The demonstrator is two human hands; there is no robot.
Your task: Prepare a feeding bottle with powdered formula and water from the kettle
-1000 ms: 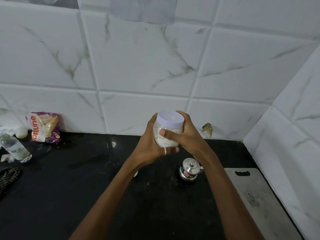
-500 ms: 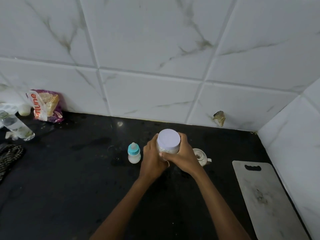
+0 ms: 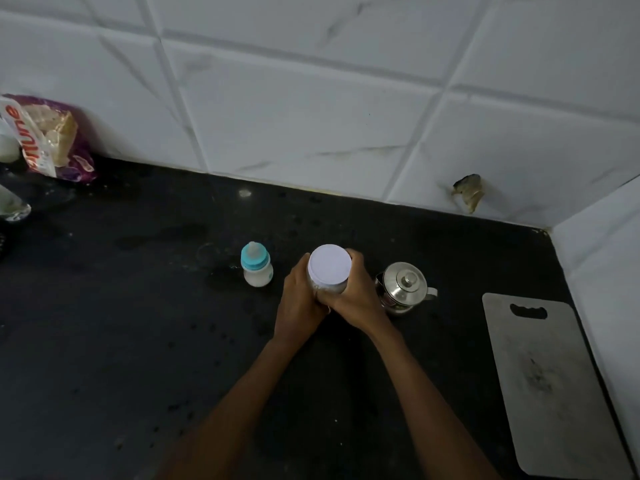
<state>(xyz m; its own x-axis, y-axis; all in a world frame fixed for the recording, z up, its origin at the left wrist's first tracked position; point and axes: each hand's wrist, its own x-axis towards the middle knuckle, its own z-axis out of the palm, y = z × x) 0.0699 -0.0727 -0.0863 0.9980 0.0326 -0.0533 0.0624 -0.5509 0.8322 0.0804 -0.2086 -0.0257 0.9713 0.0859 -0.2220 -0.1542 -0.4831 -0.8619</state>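
Note:
A clear jar with a white lid (image 3: 329, 267) and pale powder inside sits low over the black counter (image 3: 138, 341), held from both sides. My left hand (image 3: 300, 299) wraps its left side and my right hand (image 3: 356, 296) wraps its right side. A small feeding bottle (image 3: 257, 267) with a teal collar and teat stands upright just left of the hands. A small steel kettle (image 3: 403, 288) with a knobbed lid stands just right of my right hand.
A grey cutting board (image 3: 547, 382) lies at the right along the tiled side wall. At the far left are a purple food packet (image 3: 52, 140) against the back wall and a clear plastic bottle (image 3: 12, 206) at the frame edge.
Both hands have lowered the jar from chest height down toward the counter between bottle and kettle. The view has tilted down, bringing the feeding bottle into sight.

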